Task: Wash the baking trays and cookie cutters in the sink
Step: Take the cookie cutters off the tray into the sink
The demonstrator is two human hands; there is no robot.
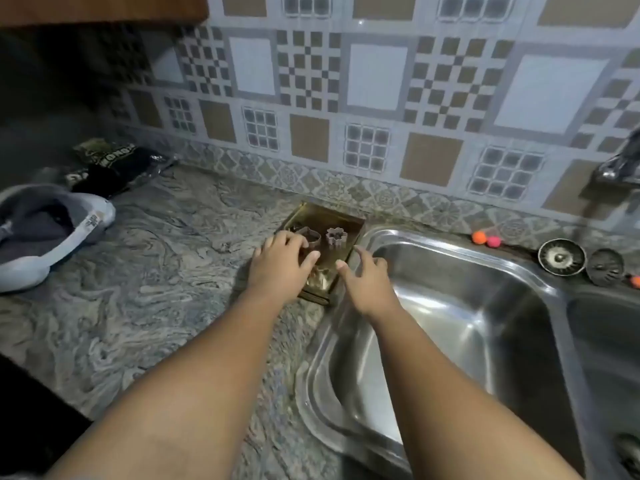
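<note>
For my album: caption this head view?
Left hand and right hand reach for a gold baking tray holding cookie cutters beside the sink.

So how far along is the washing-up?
Barely begun. Nothing looks washed: no tray or cutter lies in the sink. In hand: the left hand and right hand reach the baking tray on the counter, flower cutter inside it. Left: all the washing.

Left hand (280,268) covers part of the tray (327,218); tap (620,164) cut off at right.
</note>
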